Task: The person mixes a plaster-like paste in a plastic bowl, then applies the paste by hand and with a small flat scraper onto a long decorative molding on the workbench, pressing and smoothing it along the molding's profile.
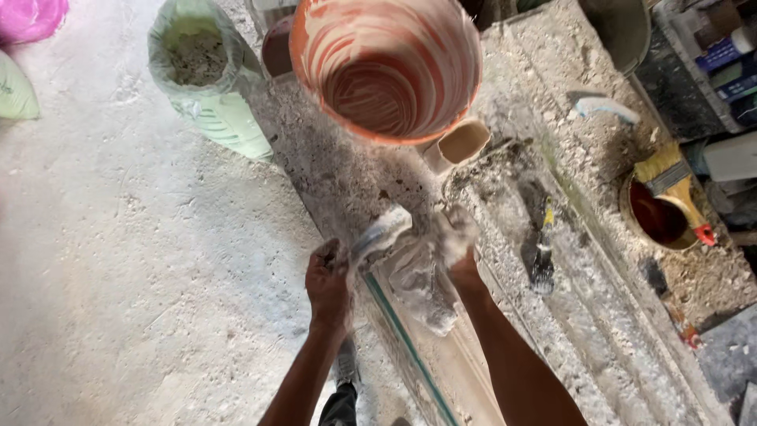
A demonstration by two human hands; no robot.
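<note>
Both forearms come up from the bottom edge, so starting there: left hand (328,278) is closed on one end of a white, plaster-soaked rag (418,272), right hand (456,241) is caked white and gripping the other end, with the rag stretched between them over a long pale mould (461,371) on the tabletop (623,347). Biggest thing around is the orange bucket (386,67) smeared with white inside, sitting at the far end just beyond the hands. Left of it on the floor is an open green sack (209,75) of grey powder. Off to the right there's a small pot (658,217) with a yellow brush (670,177) resting across it, and a dark scraper (540,252) lying flat near the right hand. My take: keep the rag taut and even and lay it down along the mould without folds, working fast since that mix looks like it sets quick
</note>
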